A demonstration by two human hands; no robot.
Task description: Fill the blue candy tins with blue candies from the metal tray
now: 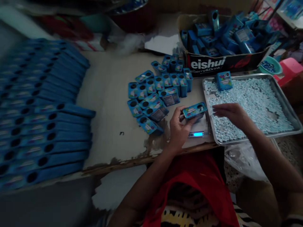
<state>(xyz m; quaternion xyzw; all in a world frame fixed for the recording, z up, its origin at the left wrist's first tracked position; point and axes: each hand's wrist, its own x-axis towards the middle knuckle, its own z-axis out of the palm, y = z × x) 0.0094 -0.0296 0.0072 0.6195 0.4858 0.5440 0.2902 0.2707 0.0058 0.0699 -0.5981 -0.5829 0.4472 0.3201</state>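
My left hand is wrapped round a small blue candy box, tilted on its side above a small scale with a lit blue display. The scale's plate is partly hidden under the hand and box. My right hand is over the left edge of a metal tray, fingers stretched toward the box; whether small candies are in it is too dim to tell. The tray holds pale blue candies, and another blue box rests on them at the far left corner.
Several blue boxes with dark round openings stand grouped left of the scale. Long rows of blue boxes fill the table's left side. Behind the tray, a cardboard carton is heaped with boxes. A teal bowl is at the right.
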